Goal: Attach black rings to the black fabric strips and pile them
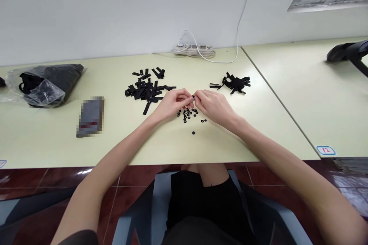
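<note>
My left hand (pixel 178 101) and my right hand (pixel 211 103) meet above the table, fingertips pinched together. Between them shows a small black piece (pixel 193 97), mostly hidden by the fingers, so its kind is unclear. Just below the hands lies a scatter of small black rings (pixel 185 115). One small dark disc (pixel 193 133) sits apart, closer to the table's front edge. A pile of short black strips (pixel 146 90) spreads left of my left hand. Beyond my right hand is a smaller heap of black strips (pixel 236 84).
A power strip (pixel 198 49) with a white cord (pixel 237 30) rests along the wall. To the left are a dark bag in clear plastic (pixel 54 84) and a blurred grey flat object (pixel 91 116). A seam crosses the pale table (pixel 230 145); a black stand (pixel 345 51) is far right.
</note>
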### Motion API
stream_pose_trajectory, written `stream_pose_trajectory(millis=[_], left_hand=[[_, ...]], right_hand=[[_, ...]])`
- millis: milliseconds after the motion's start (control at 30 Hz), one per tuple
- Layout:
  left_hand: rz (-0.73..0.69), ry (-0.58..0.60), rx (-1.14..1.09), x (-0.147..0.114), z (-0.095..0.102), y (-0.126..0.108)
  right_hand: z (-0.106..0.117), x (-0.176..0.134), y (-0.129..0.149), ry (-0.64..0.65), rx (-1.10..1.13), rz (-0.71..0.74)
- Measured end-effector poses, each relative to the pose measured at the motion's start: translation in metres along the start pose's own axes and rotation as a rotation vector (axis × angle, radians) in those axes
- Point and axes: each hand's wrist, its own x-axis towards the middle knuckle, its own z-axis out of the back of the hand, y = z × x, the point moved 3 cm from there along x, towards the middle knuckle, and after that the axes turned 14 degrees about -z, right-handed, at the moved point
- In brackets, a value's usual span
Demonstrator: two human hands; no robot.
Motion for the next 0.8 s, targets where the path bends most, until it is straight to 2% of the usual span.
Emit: stream_pose_trajectory(millis=[200, 500, 800], left_hand=[[-0.013, 0.019, -0.010, -0.0013, -0.0022, -0.0044], [0.008, 0.004, -0.024, -0.0022, -0.0051, -0.0029], [-0.015, 0.018, -0.063, -0.0044, -0.0069, -0.0093]], right_hand=[[0.0018, 0.0005, -0.0012, 0.048, -0.004, -0.027], [0.0021, 0.0019, -0.0017, 0.058, -0.043, 0.017], [0.0076, 0.0015, -0.0008, 0.138, 0.183, -0.124]])
